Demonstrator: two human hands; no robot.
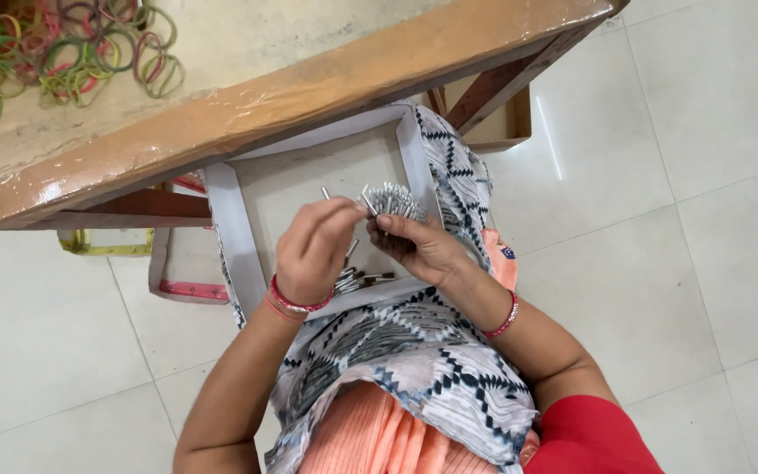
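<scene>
White floor tiles (704,219) lay under everything, and a wooden bench (309,96) covered with clear plastic crossed the top of the view. At its far left, a heap of coloured rubber bands (63,53) rested on the bench top. Below the bench edge, a shallow grey tray (225,237) sat on the lap of the person, on a patterned black and white cloth (414,351). Over the tray, the left hand (313,250) had its fingers pinched together on 1 thin metal pin (326,193). Some loose pins (357,281) lay on the tray floor just below. Further right, the right hand (418,250) was clamped around a bundle of pins (394,202), tips fanned upward.
</scene>
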